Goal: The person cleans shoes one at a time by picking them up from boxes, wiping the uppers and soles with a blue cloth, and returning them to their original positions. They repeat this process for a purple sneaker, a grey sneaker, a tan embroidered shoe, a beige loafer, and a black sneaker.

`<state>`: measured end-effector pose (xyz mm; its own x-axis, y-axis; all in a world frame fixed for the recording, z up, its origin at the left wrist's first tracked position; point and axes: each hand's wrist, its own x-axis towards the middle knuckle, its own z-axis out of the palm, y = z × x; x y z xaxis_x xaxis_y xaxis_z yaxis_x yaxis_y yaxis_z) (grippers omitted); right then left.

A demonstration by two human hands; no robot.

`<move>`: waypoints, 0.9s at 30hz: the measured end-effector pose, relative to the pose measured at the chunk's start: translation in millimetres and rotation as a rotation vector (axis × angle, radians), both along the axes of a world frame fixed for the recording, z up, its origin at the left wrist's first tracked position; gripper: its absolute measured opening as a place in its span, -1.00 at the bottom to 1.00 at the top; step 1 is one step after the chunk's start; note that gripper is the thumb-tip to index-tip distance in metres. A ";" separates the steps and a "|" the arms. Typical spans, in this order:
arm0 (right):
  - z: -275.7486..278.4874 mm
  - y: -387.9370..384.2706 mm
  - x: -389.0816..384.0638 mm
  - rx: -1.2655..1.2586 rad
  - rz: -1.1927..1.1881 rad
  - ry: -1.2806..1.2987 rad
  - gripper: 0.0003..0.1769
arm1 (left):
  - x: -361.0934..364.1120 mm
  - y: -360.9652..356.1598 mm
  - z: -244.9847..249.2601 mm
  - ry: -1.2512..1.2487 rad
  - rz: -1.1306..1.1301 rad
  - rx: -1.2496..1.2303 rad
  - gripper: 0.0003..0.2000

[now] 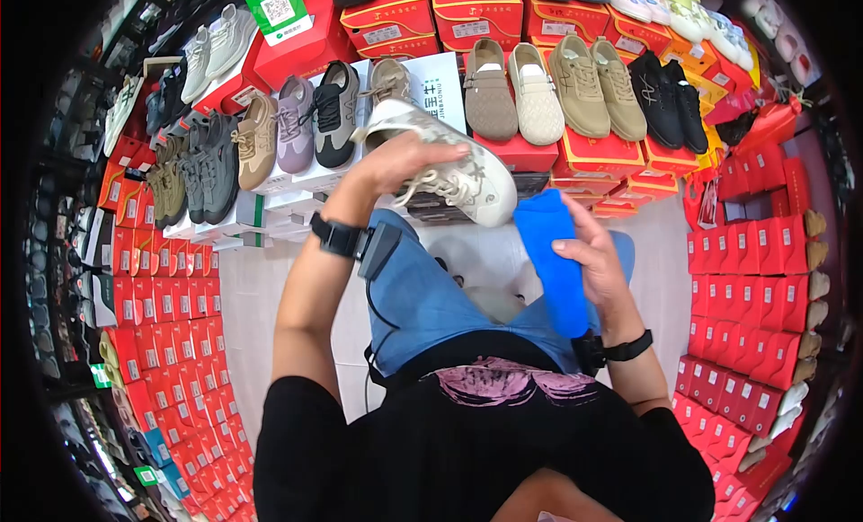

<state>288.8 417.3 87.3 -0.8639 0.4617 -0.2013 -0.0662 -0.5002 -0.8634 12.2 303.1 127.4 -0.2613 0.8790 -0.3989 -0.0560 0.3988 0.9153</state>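
My left hand (402, 161) is clamped round the patterned shoe (490, 191), its long axis slanting so the toe points toward my right fingers, the opening up by my left knuckles; my right hand (598, 260) grips the blue piece (546, 252) lengthwise, tip just beside that toe; beyond both sets of fingers, display shoes (491, 95) stand on boxes (600, 156)

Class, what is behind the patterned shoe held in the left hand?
A beige shoe and a lettered white box show partly; the patterned shoe covers the beige one's lower part.
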 end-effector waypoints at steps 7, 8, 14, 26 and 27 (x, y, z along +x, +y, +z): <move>-43.4 -22.8 -33.8 -0.267 0.094 -0.035 -0.31 | -22.1 66.1 -4.4 0.549 -0.450 -0.101 -0.52; -45.3 -24.9 -39.5 -0.263 0.092 -0.034 -0.31 | -29.5 74.2 -12.8 0.587 -0.448 -0.096 -0.53; -68.4 -8.8 -86.8 -0.459 0.077 -0.017 -0.56 | -70.9 109.6 -25.3 0.629 -0.372 -0.160 -0.53; -94.2 25.6 -159.2 -0.659 0.194 -0.091 -0.49 | -112.0 146.7 -23.7 0.978 -0.358 -0.176 -0.53; -95.8 27.2 -162.9 -0.690 0.217 -0.084 -0.49 | -116.0 149.0 -28.2 0.977 -0.361 -0.176 -0.53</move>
